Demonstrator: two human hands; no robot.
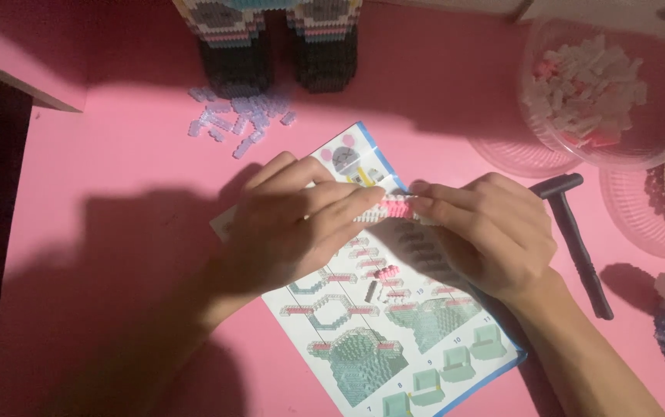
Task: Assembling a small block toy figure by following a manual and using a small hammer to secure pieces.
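Both forearms are reaching up from the bottom of the frame. At centre, the left hand (294,224) and right hand (483,232) are pinching opposite ends of a small pink-and-white brick strip (396,207), holding it just above the instruction sheet (394,340), seemingly to compare it with the diagrams. Fingers are hiding most of the strip. A dark tool (576,239) is lying on the pink tabletop (116,170) at right. Clear bowls (587,85) of bricks are sitting upper right, partly cut off; a brick model (271,38) is cropped at top.
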